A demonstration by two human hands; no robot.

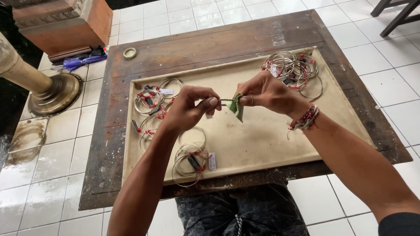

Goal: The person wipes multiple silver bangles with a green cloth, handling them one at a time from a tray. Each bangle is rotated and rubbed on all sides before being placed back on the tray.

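My left hand (187, 109) pinches a thin metal bangle (224, 100) edge-on above a cream tray (262, 140). My right hand (264, 92) grips a small green scrap of cloth or pad (236, 107) pressed around that bangle. Red thread bracelets wrap my right wrist (306, 118). On the tray lie bundles of silver bangles tied with red thread and small tags: one pile at the far right (294, 71), others at the left (151, 105) and near the front (191, 158).
The tray rests on a dark worn wooden table (109, 144) over a white tiled floor. A small round lid (129, 53) sits at the table's far left corner. A brass-based post (54, 94) and an orange plinth (65, 26) stand left. Dark chair legs (396, 15) are far right.
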